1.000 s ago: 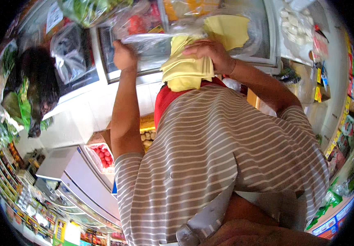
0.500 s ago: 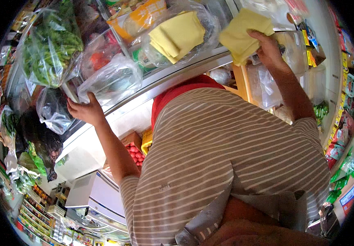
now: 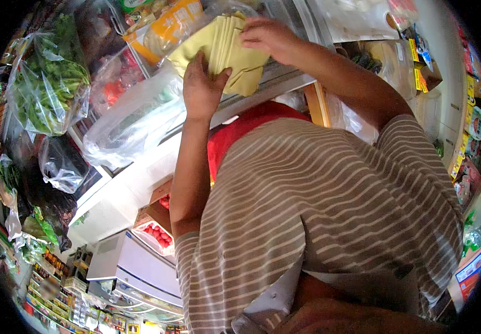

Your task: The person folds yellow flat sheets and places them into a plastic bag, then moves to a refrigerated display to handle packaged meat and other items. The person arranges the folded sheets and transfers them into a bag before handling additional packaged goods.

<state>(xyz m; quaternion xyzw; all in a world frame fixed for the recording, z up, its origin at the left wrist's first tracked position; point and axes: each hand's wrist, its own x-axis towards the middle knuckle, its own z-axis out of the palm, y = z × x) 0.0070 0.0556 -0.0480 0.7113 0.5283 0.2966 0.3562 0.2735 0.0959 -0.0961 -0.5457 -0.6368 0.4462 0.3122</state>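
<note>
A stack of folded pale-yellow sheets [image 3: 226, 50], which look like tofu sheets, lies over the cooler's front part. My left hand [image 3: 202, 89] grips the near left side of the stack, thumb and fingers bent on it. At the far right side, my right hand [image 3: 271, 40] has its fingers closed on the folded edge; the fingertips are partly hidden. Left of the stack a clear plastic bag [image 3: 137, 119] is spread along the cooler's front rim, close to my left wrist.
Bagged leafy greens [image 3: 51, 92] stand at the left, with red goods in plastic [image 3: 115, 83] beside them. An orange-and-clear package [image 3: 168, 28] is behind the sheets. The cooler's metal rim [image 3: 279, 83] runs before me. Clear bins [image 3: 393, 61] are at the right; a box of red round items [image 3: 157, 235] sits below.
My right hand has carried its folded sheets left, onto the others. My left hand has moved from beside the clear bag rightward to the stack. The bag now lies more stretched out.
</note>
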